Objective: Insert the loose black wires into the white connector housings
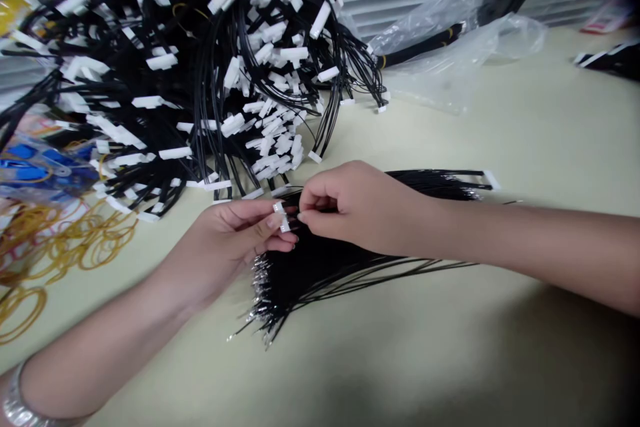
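My left hand point(235, 243) pinches a small white plastic connector point(280, 215) between thumb and fingers, with black wires running from it. My right hand point(357, 207) sits just beside it, its fingertips closed on the thin black wires point(320, 267) close to that connector. These wires fan out under both hands, and their crimped metal ends point(260, 300) lie on the table below my left hand. Another white connector point(491, 179) lies at the far end of the wires, past my right wrist.
A large heap of black wires with white connectors point(210, 67) fills the upper left. Yellow rubber bands point(85, 240) and a packet of blue items point(35, 167) lie at left. A clear plastic bag point(465, 57) and black cable lie at upper right, before slatted blinds.
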Motion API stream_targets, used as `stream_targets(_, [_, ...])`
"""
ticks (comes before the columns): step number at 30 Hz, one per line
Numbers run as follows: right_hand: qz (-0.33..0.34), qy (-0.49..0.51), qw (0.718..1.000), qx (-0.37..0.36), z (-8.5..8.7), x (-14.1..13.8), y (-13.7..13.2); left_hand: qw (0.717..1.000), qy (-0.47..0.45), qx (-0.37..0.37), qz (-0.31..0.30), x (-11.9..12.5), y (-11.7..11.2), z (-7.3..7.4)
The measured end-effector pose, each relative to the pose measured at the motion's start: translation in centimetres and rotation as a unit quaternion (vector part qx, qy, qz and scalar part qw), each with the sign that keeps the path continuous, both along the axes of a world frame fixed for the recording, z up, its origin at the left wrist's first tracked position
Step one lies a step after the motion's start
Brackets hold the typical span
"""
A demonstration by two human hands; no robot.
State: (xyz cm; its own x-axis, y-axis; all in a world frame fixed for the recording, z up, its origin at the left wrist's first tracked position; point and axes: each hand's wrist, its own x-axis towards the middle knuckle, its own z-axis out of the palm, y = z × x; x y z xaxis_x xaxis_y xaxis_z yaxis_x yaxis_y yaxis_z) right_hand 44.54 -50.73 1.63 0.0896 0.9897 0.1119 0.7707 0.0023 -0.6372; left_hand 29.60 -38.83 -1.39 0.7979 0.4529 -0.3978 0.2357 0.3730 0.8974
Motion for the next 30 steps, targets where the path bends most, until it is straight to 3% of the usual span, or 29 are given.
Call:
stream_targets(5, [0.005, 0.001, 1.0, 0.021, -0.5, -0.1, 0.1, 1.0, -0.011, 0.008, -0.014, -0.1, 0.0, -0.1])
stream_targets(9, [0.022, -0.018, 1.0, -0.005, 0.3, 0.3, 0.2, 1.0, -0.012, 0.012, -0.023, 0.0, 0.1, 0.0])
stream_targets(14, [-0.002, -0.153, 0.988, 0.021, 2.2, 0.5, -0.1, 1.0, -0.017, 0.006, -0.015, 0.0, 0.1, -0.1])
stream_targets(17, [0.022, -0.229, 0.973, -0.033, 2.6, 0.1, -0.3, 1.0, -0.015, 0.006, -0.019, 0.0, 0.1, -0.1])
stream_targets(21, [0.061, -0.274, 0.956, -0.081, 2.4, -0.4, -0.1, 0.999, -0.014, 0.029, -0.033, -0.1, 0.0, -0.3])
stream_targets(30, [0.069, -0.311, 0.946, -0.054, 1.6, -0.4, 0.1, 0.997, -0.017, 0.051, -0.055, -0.1, 0.0, -0.3])
